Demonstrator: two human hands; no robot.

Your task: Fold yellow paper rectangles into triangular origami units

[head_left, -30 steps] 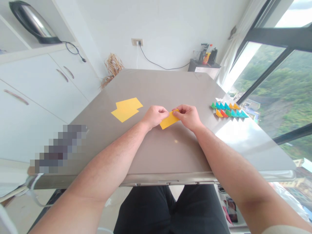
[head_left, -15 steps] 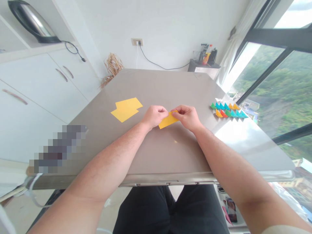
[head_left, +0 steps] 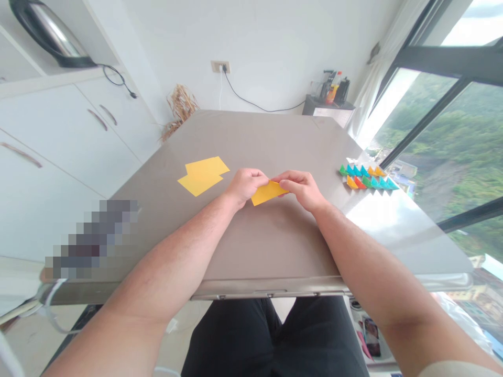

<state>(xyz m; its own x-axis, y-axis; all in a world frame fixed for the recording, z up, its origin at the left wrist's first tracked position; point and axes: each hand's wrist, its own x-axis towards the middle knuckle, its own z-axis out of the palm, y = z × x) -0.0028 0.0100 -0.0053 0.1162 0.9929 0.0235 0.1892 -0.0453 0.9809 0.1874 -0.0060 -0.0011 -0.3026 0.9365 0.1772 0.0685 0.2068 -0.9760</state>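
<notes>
A small yellow paper strip (head_left: 266, 192) is pinched between both my hands just above the grey table (head_left: 259, 241). My left hand (head_left: 245, 186) grips its left end with curled fingers. At the strip's right end, my right hand (head_left: 301, 187) pinches it with thumb and fingers. Two more yellow paper sheets (head_left: 202, 175) lie overlapped on the table to the left of my hands.
Several folded paper triangles (head_left: 368, 177) in blue, green, orange and red sit in rows at the table's right side by the window. White cabinets stand on the left. A small stand with bottles (head_left: 329, 97) is beyond the far edge.
The yellow strip has tilted flatter and slid a little left and down between my fingers; both hands stayed nearly in place.
</notes>
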